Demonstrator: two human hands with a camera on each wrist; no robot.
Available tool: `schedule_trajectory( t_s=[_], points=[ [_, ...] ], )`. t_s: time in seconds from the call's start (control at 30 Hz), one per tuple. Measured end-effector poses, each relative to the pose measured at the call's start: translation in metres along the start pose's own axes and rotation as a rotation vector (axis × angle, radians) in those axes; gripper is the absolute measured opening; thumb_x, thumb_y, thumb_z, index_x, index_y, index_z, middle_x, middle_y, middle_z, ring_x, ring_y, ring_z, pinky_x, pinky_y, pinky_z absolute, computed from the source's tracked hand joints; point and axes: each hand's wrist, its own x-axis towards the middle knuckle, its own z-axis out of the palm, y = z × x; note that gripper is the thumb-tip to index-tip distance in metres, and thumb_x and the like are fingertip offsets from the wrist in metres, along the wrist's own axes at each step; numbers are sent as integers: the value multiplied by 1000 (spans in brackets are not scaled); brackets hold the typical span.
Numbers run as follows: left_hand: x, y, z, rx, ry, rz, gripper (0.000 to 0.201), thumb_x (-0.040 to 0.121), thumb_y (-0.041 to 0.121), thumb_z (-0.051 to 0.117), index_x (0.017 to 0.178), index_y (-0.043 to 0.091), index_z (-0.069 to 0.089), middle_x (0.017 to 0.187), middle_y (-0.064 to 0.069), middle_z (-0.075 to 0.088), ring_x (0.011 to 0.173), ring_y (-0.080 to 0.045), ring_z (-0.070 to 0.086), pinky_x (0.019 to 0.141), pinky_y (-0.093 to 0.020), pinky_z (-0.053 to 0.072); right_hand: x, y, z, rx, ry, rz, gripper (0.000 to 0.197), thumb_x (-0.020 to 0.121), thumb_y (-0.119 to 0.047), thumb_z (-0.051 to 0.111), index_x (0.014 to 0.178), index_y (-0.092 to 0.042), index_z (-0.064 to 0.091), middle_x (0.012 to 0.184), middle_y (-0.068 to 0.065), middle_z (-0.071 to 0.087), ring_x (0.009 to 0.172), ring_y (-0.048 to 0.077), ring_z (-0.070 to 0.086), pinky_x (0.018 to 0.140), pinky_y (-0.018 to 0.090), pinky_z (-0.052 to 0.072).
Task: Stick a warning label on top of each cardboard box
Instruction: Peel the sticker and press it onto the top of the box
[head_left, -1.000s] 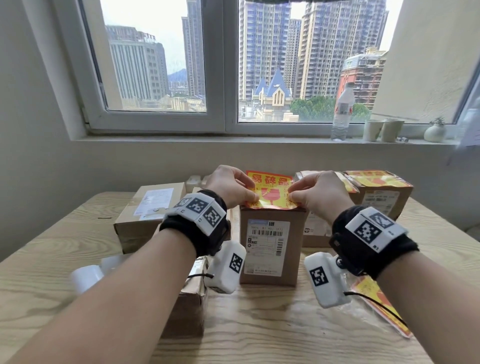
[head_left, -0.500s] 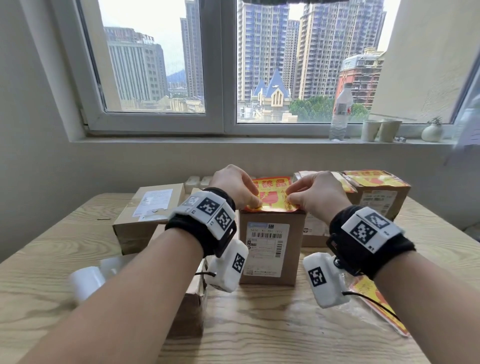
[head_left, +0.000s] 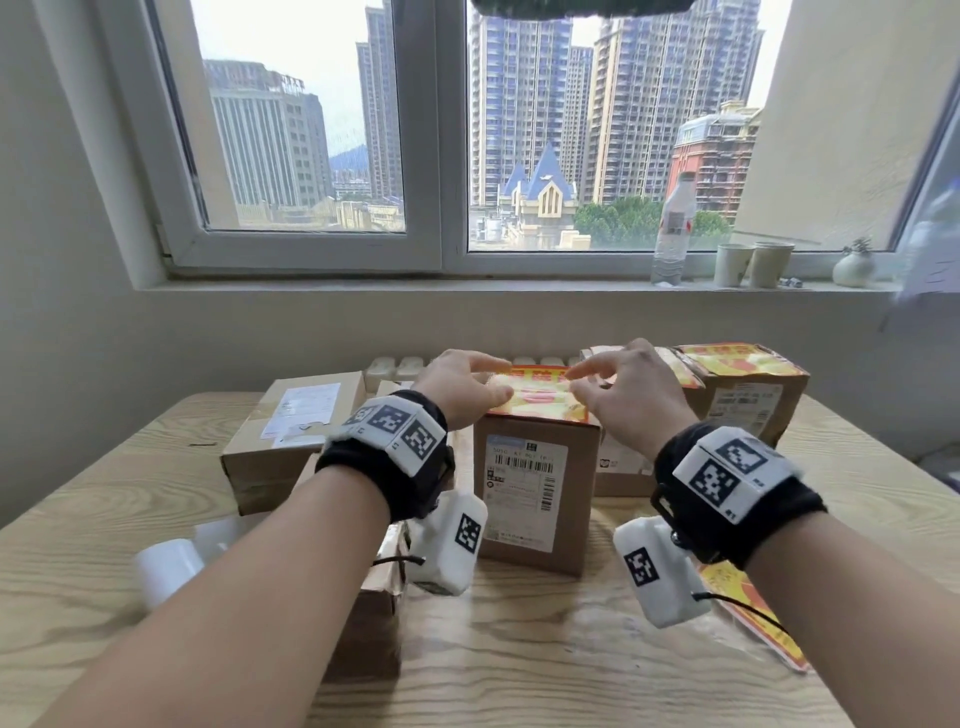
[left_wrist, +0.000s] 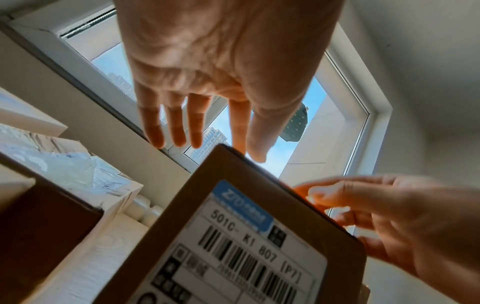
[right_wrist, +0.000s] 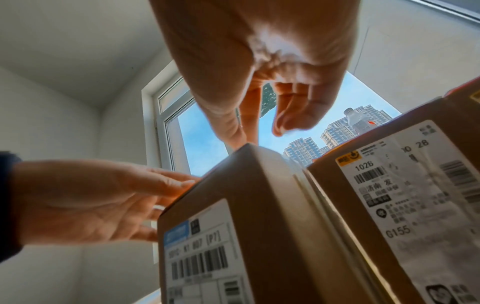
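A tall cardboard box (head_left: 535, 483) with a barcode slip stands at the table's middle. A red and yellow warning label (head_left: 540, 402) lies on its top. My left hand (head_left: 467, 384) hovers at the label's left side with straight, spread fingers (left_wrist: 176, 127) and holds nothing. My right hand (head_left: 608, 382) is at the label's right side with loose fingers (right_wrist: 249, 123) reaching over the box's corner (right_wrist: 249, 156), and it too holds nothing. Whether the fingertips press the label I cannot tell. At the back right, another box (head_left: 748, 410) carries its own label (head_left: 737, 361).
A flat box (head_left: 296, 436) lies at the left, and a low box (head_left: 374, 613) sits under my left forearm. A sheet of spare labels (head_left: 753, 618) lies at the right, a white roll (head_left: 166, 566) at the left. A bottle (head_left: 672, 228) and cups (head_left: 753, 265) stand on the sill.
Both hands pinched the label's near corners and lowered it onto the box. They have now let go, and their fingers spread over the label.
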Motion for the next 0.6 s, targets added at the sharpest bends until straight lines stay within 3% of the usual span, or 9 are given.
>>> schedule_trajectory(
  t_s=[0.07, 0.17, 0.37, 0.47, 0.53, 0.6],
  points=[
    [4, 3, 4, 21, -23, 20, 36, 94, 33, 55, 130, 39, 55, 134, -1, 56, 116, -16, 56, 97, -31, 47, 0, -3, 6, -57, -81, -59, 30, 94, -37, 55, 120, -29, 66, 130, 5, 46, 126, 21, 43, 108, 35, 33],
    [9, 6, 11, 31, -101, 8, 34, 98, 28, 49, 131, 32, 56, 134, -1, 56, 113, -16, 57, 91, -24, 46, -1, -4, 15, -184, -188, -54, 41, 96, -46, 47, 133, -30, 56, 145, 6, 38, 136, 26, 30, 116, 41, 25],
    [13, 2, 8, -14, -125, -74, 44, 101, 22, 43, 145, 22, 40, 144, -7, 46, 129, -24, 45, 101, -31, 39, -1, 7, 8, -204, -150, 13, 42, 100, -35, 41, 134, -15, 54, 143, 10, 42, 134, 27, 36, 113, 39, 27],
    [15, 8, 11, -164, -148, -80, 42, 102, 22, 39, 143, 25, 41, 137, -12, 52, 118, -27, 55, 102, -41, 45, 0, 2, 9, -121, -157, -25, 43, 101, -33, 40, 141, -21, 48, 150, 7, 36, 139, 25, 29, 116, 38, 21],
    [15, 13, 14, -187, -189, -105, 39, 101, 19, 41, 139, 27, 46, 130, -11, 56, 105, -22, 59, 94, -38, 51, 1, -1, 13, -140, -206, -19, 43, 101, -35, 37, 142, -24, 47, 152, 6, 32, 141, 25, 25, 117, 38, 17],
    [15, 14, 14, -150, -223, -149, 39, 98, 14, 44, 134, 27, 49, 129, -8, 54, 108, -22, 58, 92, -41, 53, 1, 0, 14, -188, -220, 7, 43, 101, -34, 36, 140, -21, 49, 151, 8, 34, 140, 26, 26, 116, 38, 19]
  ],
)
